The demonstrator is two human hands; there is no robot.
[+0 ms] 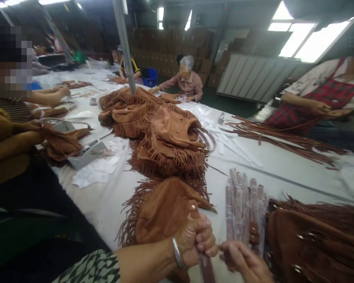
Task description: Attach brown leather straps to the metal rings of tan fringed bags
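Note:
My left hand (198, 237), with a silver bangle at the wrist, is wrapped round a brown leather strap (206, 267) whose upper end shows a metal stud. My right hand (243, 259) is close beside it at the bottom edge, fingers bent and blurred; whether it holds anything is not clear. Just beyond my left hand lies a brown fringed suede bag (162, 208) on the white table (118, 212). A row of plastic-wrapped straps (246, 204) lies beyond my right hand. Another brown bag (303, 236) with metal rings is to the right.
Fringed bags (171, 137) are heaped mid-table. Long brown leather strips (283, 137) lie at the right, in front of a person in a checked apron (321, 98). At the left, another person handles a bag (61, 145) by a grey box (88, 153). A metal post (125, 47) rises behind.

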